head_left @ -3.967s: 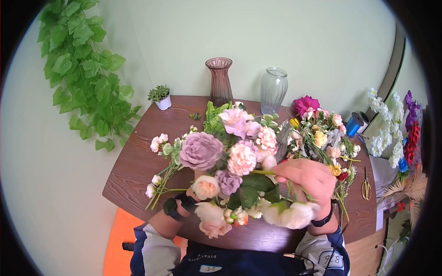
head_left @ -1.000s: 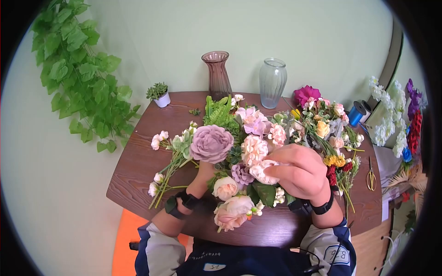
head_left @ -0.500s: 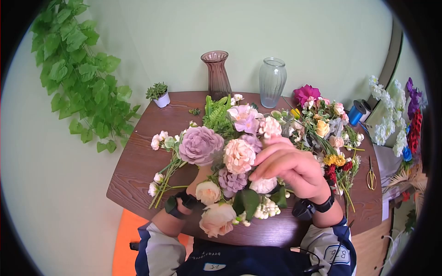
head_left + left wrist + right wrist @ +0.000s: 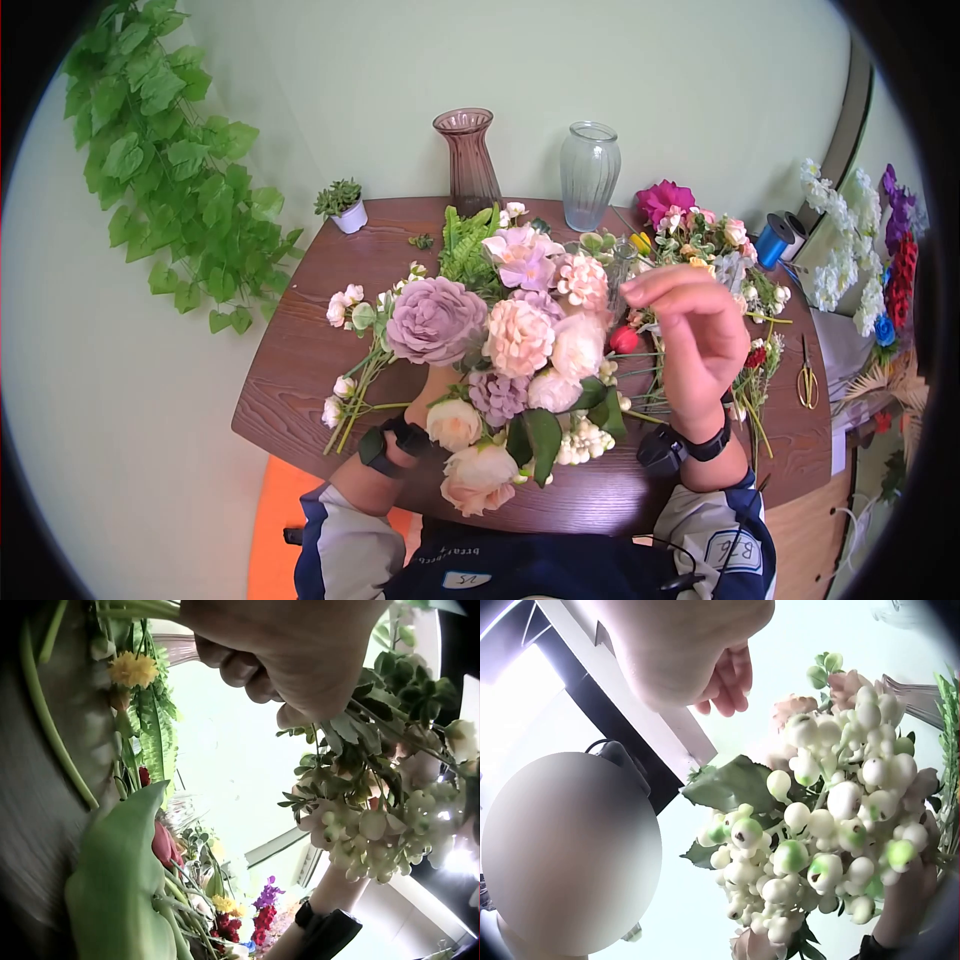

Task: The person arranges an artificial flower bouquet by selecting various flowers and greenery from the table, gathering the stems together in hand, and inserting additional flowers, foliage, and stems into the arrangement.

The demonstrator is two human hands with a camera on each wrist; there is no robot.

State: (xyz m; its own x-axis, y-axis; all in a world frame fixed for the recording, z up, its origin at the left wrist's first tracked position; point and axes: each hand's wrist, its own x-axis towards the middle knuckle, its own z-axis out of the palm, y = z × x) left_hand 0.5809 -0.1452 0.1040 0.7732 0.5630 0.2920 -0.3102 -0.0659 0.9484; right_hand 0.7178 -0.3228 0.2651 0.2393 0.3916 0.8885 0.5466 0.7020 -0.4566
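My left hand (image 4: 292, 652) grips the stems of a mixed artificial bouquet, its fingers curled round them; in the head view flowers hide most of that hand. The bouquet carries a large mauve rose (image 4: 437, 320), a pink ruffled bloom (image 4: 518, 337), white peony-like flowers (image 4: 578, 347) and cream roses (image 4: 478, 478). White berries (image 4: 825, 825) fill the near side in the right wrist view. Just right of the blooms, my right hand (image 4: 703, 340) is raised with fingers loosely bent, holding nothing. A red tulip (image 4: 624, 340) shows between that hand and the bouquet.
A purple glass vase (image 4: 470, 165) and a clear glass vase (image 4: 590, 180) stand at the back. Loose flowers (image 4: 690, 225) lie at right, near scissors (image 4: 807, 385) and a blue ribbon spool (image 4: 774, 243). White-flowered stems (image 4: 360, 395) lie left; a potted succulent (image 4: 345, 205) stands behind.
Earlier my right hand held a white flower's stem, then pinched its bloom at the bouquet. It has let go and drawn back right; the white blooms sit among the others.
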